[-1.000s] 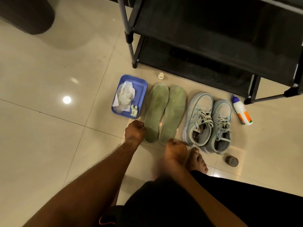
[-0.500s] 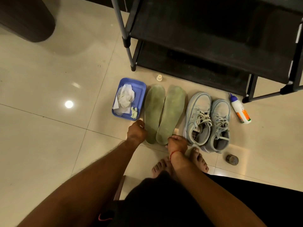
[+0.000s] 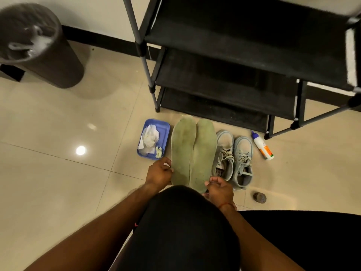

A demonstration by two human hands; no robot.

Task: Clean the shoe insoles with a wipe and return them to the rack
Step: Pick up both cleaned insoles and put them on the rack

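While my knee [image 3: 183, 222] hides both heels, my left hand [image 3: 159, 173] pinches the left insole [image 3: 183, 149] and my right hand [image 3: 219, 189] grips the right insole [image 3: 204, 153]. The rack [image 3: 234, 45] runs out of view above.

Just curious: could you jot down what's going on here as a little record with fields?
Setting: tiled floor in front of a black shoe rack
Left hand: grips heel end of tray-side insole
Right hand: grips heel end of shoe-side insole
Blue tray: holds crumpled wipes
Grey shoes: on floor right of insoles
Bottle: lying beside the shoes
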